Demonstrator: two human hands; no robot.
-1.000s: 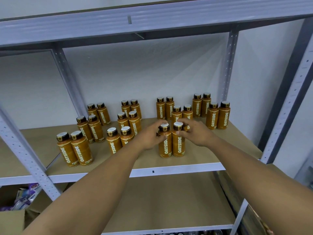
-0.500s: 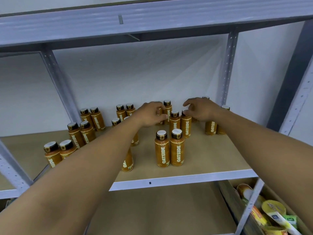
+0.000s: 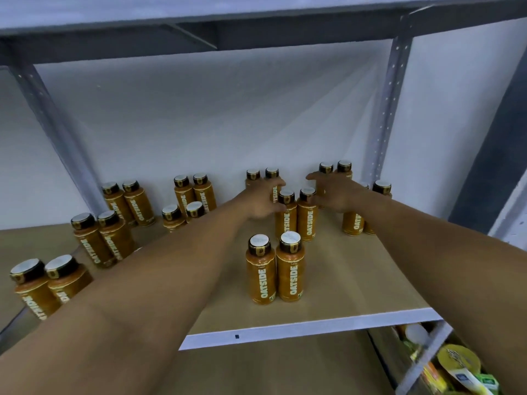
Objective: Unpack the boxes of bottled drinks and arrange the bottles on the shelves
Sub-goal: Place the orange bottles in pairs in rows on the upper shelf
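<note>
Orange OATSIDE bottles with black caps stand in pairs on the brown shelf board (image 3: 356,275). One pair (image 3: 273,269) is at the front, a second pair (image 3: 306,220) behind it, a third pair (image 3: 253,175) by the back wall. My left hand (image 3: 261,199) reaches between the second and third pairs; its fingers and thumb curl round the right bottle (image 3: 271,173) of the back pair. My right hand (image 3: 335,192) hovers with loosely bent fingers in front of the far right pair (image 3: 343,166), holding nothing that I can see. More pairs (image 3: 114,240) line the left side.
A grey upright post (image 3: 385,109) stands at the back right, and a grey beam (image 3: 256,29) runs overhead. The lower shelf (image 3: 271,372) lies beneath. At the bottom right, a box holds mixed packaged goods (image 3: 456,366). Two more bottles (image 3: 352,223) stand under my right wrist.
Both hands left the front pair, which stays standing, and reached back to the rear rows. My view has moved closer and tilted down to the right.
</note>
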